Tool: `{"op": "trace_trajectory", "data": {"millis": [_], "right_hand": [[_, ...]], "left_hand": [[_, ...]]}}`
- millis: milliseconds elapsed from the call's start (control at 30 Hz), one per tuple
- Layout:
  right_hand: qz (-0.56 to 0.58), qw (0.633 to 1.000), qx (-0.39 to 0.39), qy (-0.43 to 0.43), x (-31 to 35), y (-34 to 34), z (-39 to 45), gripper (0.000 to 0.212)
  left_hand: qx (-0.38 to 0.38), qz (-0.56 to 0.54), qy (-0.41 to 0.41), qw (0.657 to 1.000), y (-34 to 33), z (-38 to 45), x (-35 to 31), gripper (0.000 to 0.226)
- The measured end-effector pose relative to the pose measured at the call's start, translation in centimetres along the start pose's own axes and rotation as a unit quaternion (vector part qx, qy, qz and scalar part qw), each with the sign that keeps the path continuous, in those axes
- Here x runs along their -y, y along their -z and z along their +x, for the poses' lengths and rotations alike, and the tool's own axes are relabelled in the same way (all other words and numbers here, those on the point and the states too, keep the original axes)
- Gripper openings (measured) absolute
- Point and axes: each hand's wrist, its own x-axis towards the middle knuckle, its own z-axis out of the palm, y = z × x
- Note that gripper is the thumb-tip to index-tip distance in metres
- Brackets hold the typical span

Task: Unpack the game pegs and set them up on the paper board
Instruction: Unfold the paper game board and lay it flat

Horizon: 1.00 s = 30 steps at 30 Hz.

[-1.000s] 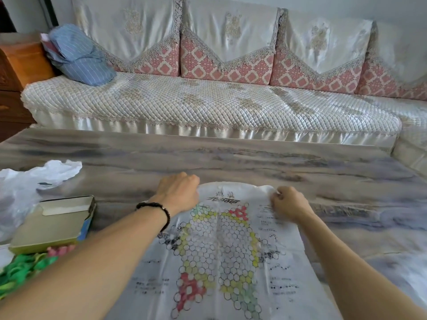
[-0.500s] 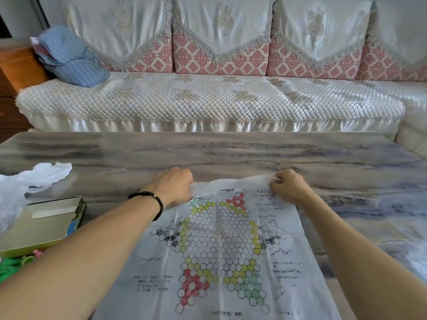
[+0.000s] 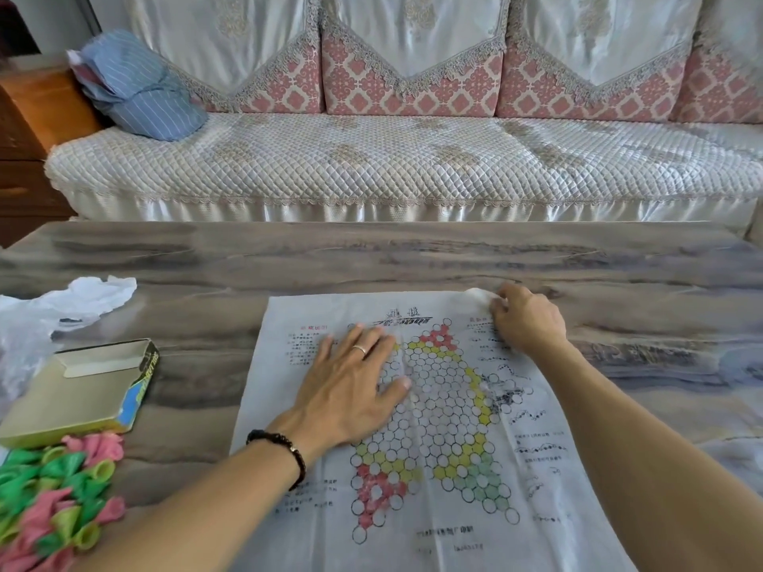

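Left hand flat on paper board at centre table, right hand pinching its 1 o'clock corner; pegs heaped at 8 o'clock, unpacked, none placed yet.

You have one paper board, one open box, one heap of pegs, too many to count, and two hands.

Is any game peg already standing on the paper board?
No: the paper board carries only the two hands, while the pegs lie heaped on the table beside it.
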Motion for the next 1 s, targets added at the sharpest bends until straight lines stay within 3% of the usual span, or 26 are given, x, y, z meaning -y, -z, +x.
{"op": "trace_trajectory", "data": {"millis": [67,133,200,267,333,400,500,633,700,833,900,1000], "right_hand": [[-0.034,0.999,-0.006,-0.02,0.5,0.2,-0.1,0.024],[-0.108,0.993,-0.039,-0.016,1.8,1.0,-0.4,0.042],[-0.109,0.987,-0.093,0.067,4.2,1.2,-1.9,0.05],[-0.05,0.977,-0.081,0.189,7.0,0.2,-4.8,0.041],[-0.011,0.966,-0.005,0.258,8.6,-1.7,-7.4,0.04],[-0.016,0.971,0.055,0.234,8.2,-2.7,-8.2,0.049],[-0.067,0.98,0.097,0.161,5.7,-2.6,-8.3,0.064],[-0.072,0.989,0.094,0.084,3.9,-2.1,-10.2,0.072],[-0.076,0.991,0.093,0.054,3.5,-1.8,-10.7,0.074],[-0.094,0.992,0.084,0.033,3.7,-1.7,-11.0,0.075],[-0.089,0.993,0.081,0.021,3.7,-1.6,-11.3,0.075],[-0.084,0.994,0.075,0.012,3.2,-1.3,-12.1,0.073]], "left_hand": [[0.036,0.009,0.006,0.999,-0.1,0.0,0.3,0.084],[0.086,0.01,0.002,0.996,0.5,0.3,0.9,0.1],[0.121,0.012,-0.007,0.993,1.1,0.6,1.6,0.108],[0.118,-0.001,-0.007,0.993,1.5,0.9,2.1,0.095],[0.08,-0.013,0.0,0.997,1.3,1.0,2.4,0.073],[0.05,0.006,0.012,0.999,0.9,1.1,3.1,0.068],[0.058,0.016,0.021,0.998,0.9,1.6,4.1,0.077],[0.088,0.028,0.02,0.996,1.3,2.3,5.1,0.098],[0.094,0.04,0.032,0.994,1.8,2.5,4.1,0.086],[0.03,0.052,-0.022,0.998,1.5,0.7,-2.4,0.058],[0.016,-0.004,-0.007,1.0,0.0,-1.0,-4.4,0.063],[0.013,-0.004,0.003,1.0,-0.9,-3.2,-3.0,0.081]]}}
